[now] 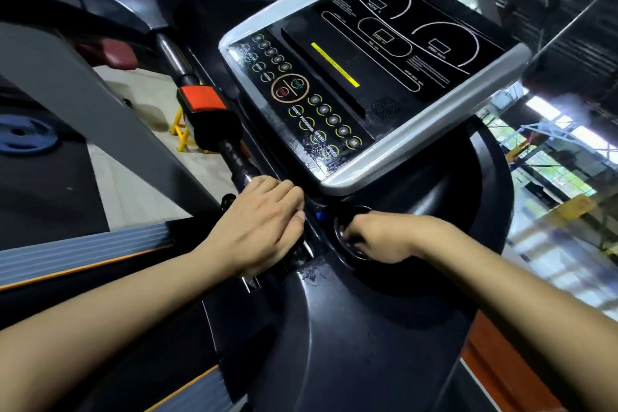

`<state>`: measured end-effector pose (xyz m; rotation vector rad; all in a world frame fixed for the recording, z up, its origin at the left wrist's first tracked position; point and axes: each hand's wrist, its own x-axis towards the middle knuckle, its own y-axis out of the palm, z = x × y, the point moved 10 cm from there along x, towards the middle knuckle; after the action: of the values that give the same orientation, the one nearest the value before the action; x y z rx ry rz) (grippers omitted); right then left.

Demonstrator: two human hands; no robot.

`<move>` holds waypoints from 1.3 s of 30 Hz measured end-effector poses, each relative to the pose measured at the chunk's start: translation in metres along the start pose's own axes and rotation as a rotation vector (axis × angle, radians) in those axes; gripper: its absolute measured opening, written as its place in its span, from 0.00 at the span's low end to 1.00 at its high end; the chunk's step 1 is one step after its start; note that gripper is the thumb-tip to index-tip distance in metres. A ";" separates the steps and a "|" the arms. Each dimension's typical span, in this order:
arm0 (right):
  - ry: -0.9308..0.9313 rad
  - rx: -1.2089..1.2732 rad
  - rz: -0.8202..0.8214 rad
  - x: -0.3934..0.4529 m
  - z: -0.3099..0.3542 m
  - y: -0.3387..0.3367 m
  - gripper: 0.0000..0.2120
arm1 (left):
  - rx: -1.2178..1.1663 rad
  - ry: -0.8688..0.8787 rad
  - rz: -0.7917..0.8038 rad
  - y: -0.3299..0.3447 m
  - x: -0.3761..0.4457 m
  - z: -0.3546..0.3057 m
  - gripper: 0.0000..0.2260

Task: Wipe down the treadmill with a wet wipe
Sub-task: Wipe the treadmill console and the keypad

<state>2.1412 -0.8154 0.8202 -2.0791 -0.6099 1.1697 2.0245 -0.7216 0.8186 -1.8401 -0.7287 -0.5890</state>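
Observation:
The treadmill console (431,117) has a black button panel in a silver frame, with wet streaks near its lower corner (319,152). My left hand (264,227) lies over the black handlebar (230,147) where it meets the console, fingers curled round it. My right hand (384,237) reaches into the round cup holder (349,211) in the black housing. Its fingertips are hidden in the recess, and no wet wipe shows. Water droplets (311,273) sit on the housing between my hands.
A red safety clip (202,99) sits on the handlebar above my left hand. The grey side rail (83,244) and belt lie at lower left. A blue weight plate (23,137) and a yellow frame (182,130) stand on the floor beyond.

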 end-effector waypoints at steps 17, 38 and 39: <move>-0.311 0.331 -0.340 0.006 0.054 -0.035 0.20 | -0.016 -0.039 -0.038 -0.001 -0.052 0.041 0.25; 0.030 1.107 -0.359 0.102 0.084 -0.107 0.17 | -0.033 0.001 -0.151 0.000 -0.058 0.041 0.26; 0.054 1.098 -0.354 0.093 0.079 -0.103 0.17 | -0.038 0.006 -0.149 -0.001 -0.058 0.041 0.26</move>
<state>2.1112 -0.6588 0.8145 -1.0107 -0.1912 0.9110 1.9863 -0.6953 0.7646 -1.8283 -0.8615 -0.7084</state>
